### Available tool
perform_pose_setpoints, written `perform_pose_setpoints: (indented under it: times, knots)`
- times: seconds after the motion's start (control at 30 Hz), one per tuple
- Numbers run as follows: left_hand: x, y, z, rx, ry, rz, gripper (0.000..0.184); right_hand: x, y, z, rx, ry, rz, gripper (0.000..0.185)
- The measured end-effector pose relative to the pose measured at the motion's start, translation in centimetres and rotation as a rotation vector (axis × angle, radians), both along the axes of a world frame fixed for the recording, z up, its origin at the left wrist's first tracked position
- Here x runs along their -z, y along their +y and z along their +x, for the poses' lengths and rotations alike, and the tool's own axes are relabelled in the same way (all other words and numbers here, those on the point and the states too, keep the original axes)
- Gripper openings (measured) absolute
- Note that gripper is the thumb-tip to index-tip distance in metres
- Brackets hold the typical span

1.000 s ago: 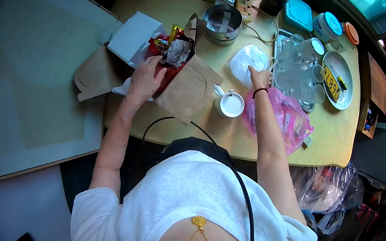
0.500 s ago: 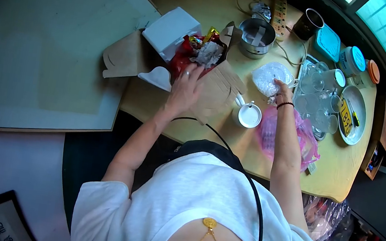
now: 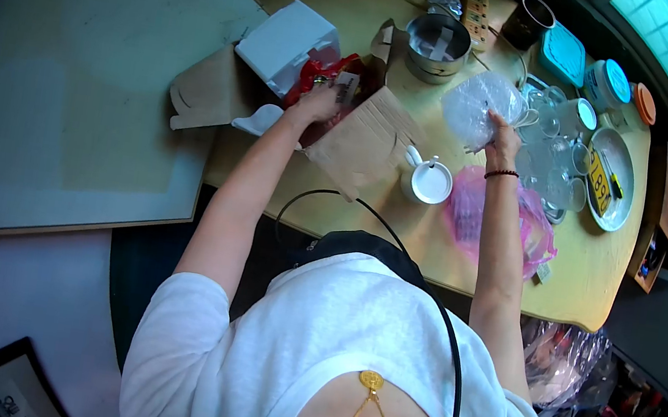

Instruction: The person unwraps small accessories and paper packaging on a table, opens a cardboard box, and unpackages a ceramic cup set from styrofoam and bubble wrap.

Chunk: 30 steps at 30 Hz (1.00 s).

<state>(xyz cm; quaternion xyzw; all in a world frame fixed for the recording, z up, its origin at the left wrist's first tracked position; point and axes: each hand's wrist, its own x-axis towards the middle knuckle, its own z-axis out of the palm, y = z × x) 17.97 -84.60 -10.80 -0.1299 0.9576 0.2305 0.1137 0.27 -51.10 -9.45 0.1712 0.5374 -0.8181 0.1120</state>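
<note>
My left hand (image 3: 320,105) reaches into an open cardboard box (image 3: 364,144), down on shiny red packaging (image 3: 310,75). Its fingertips are hidden among the contents, so its grip does not show. At the right, my right hand (image 3: 502,138) is closed on the edge of a crumpled clear plastic bag (image 3: 471,113), held over the table. What is inside the bag, if anything, I cannot make out. Between my hands stands a white lidded mug (image 3: 429,182). A pink plastic bag (image 3: 471,206) lies below my right wrist.
A white foam box (image 3: 289,40) leans at the cardboard box's back. Behind are a metal pot (image 3: 438,48), a power strip (image 3: 476,13) and a dark canister (image 3: 528,22). Glass cups (image 3: 557,167) and a plate (image 3: 616,216) stand right. A black cable (image 3: 396,251) crosses before me.
My left hand has moved deeper into the box, and the gold and silver wrappers there have shifted out of sight. My right hand has raised the clear bag, which looks more spread out.
</note>
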Motion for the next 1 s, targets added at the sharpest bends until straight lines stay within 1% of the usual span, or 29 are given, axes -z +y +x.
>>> perform_pose_setpoints:
  times: [0.03,0.07,0.1,0.13,0.17,0.23,0.27,0.3,0.37,0.4,0.43,0.47,0.5,0.53,0.57,0.63,0.67,0.73,0.77,0.8,0.83,0.87,0.93,1.0]
  knots:
    - [-0.4,0.1,0.0,0.013,-0.001,0.005,0.048,-0.5,0.7,-0.1,-0.028,0.05,-0.059,0.046]
    - [-0.9,0.2,-0.1,0.011,0.018,-0.035,0.048,-1.1,1.7,-0.3,-0.061,0.06,-0.042,0.042]
    - [-1.8,0.6,-0.2,0.006,0.038,-0.076,0.048,-2.8,2.5,0.1,-0.051,0.062,-0.04,0.042]
    - [-4.0,1.5,-0.3,0.001,0.088,-0.16,0.048,-5.3,3.6,0.9,-0.085,0.093,-0.025,0.04]
    - [-6.3,2.6,0.0,0.006,0.094,-0.159,0.048,-7.0,4.3,1.6,-0.128,0.122,-0.011,0.039]
    - [-9.7,4.7,0.5,-0.053,0.207,-0.338,0.049,-7.9,5.5,2.2,-0.145,0.133,-0.007,0.037]
    - [-10.1,5.4,0.7,-0.041,0.464,-0.443,0.041,-8.1,6.0,2.5,-0.164,0.127,0.0,0.037]
    - [-11.4,6.5,0.6,-0.04,0.47,-0.444,0.041,-8.3,6.4,2.6,-0.183,0.121,0.007,0.036]
    - [-14.5,9.5,0.4,-0.018,0.769,-0.227,0.028,-8.1,6.8,2.9,-0.21,0.124,-0.001,0.036]
    - [-14.0,11.1,0.4,0.012,0.831,-0.004,0.019,-7.9,7.0,3.1,-0.241,0.121,-0.006,0.036]
    - [-13.9,12.8,0.9,0.105,0.734,0.101,0.019,-7.6,7.2,3.3,-0.237,0.124,-0.004,0.036]
    - [-13.8,14.4,1.5,0.197,0.636,0.203,0.018,-7.2,7.2,3.3,-0.271,0.072,-0.063,0.036]
    - [-13.0,15.8,1.6,0.212,0.539,0.303,0.02,-7.1,7.1,3.3,-0.306,0.021,-0.123,0.036]
    - [-11.7,16.6,1.5,0.226,0.442,0.401,0.023,-7.2,7.0,3.6,-0.32,0.025,-0.148,0.035]
    - [-10.4,17.1,1.4,0.231,0.445,0.4,0.023,-7.3,7.0,3.6,-0.317,0.03,-0.149,0.035]
    - [-8.0,17.9,1.3,0.248,0.272,0.229,0.03,-7.4,7.4,3.8,-0.373,-0.031,-0.248,0.034]
    - [-7.1,18.0,1.0,0.25,0.27,0.232,0.03,-7.5,7.7,3.7,-0.37,-0.079,-0.242,0.034]
    - [-5.6,17.9,-0.2,0.374,-0.06,0.214,0.037,-7.9,7.8,3.4,-0.375,-0.1,-0.277,0.034]
    - [-4.0,18.0,-0.4,0.373,-0.066,0.218,0.037,-8.0,7.8,3.3,-0.383,-0.122,-0.313,0.034]
    - [-1.8,17.9,-0.5,0.423,-0.027,0.159,0.035,-8.0,7.7,3.2,-0.39,-0.124,-0.315,0.034]
    - [-1.4,18.0,-0.6,0.473,0.014,0.098,0.032,-7.6,7.7,2.9,-0.391,-0.128,-0.316,0.034]
    - [-1.1,18.0,-1.0,0.472,0.013,0.096,0.032,-7.0,7.6,2.6,-0.407,-0.13,-0.295,0.034]
    - [-1.9,18.4,-1.9,0.441,-0.114,0.019,0.023,-5.7,7.5,2.0,-0.423,-0.108,-0.252,0.035]
    - [-2.5,18.0,-1.6,0.447,-0.098,0.052,0.02,-4.9,7.7,1.7,-0.396,-0.083,-0.215,0.035]
